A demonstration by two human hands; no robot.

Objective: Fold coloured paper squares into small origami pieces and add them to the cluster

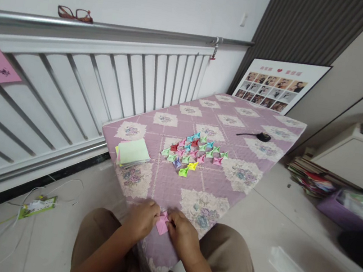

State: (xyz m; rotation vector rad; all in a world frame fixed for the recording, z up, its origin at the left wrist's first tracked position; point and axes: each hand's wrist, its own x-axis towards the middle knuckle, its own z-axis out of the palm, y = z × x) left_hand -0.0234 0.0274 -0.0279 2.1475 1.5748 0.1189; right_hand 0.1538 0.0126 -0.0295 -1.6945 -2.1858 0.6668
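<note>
A small pink folded paper (pixel 162 224) lies at the near corner of the table, between my two hands. My left hand (pixel 142 217) pinches its left edge with curled fingers. On the other side, my right hand (pixel 184 232) has its fingers closed on the right edge. Creases and pointed flaps show on the paper. Farther up the cloth stand several small folded paper pieces (pixel 195 142) in green, pink, blue, red, yellow and purple, grouped in loose rows. A stack of square paper sheets (pixel 134 152), pale green on top, rests at the table's left edge.
A floral tablecloth (pixel 173 189) covers the table. A black object with a thin strap (pixel 263 137) lies toward the far right. Along the left wall runs a white radiator (pixel 124 82), with glasses (pixel 75 14) on its pipe. A power strip (pixel 37 207) with cables sits on the floor.
</note>
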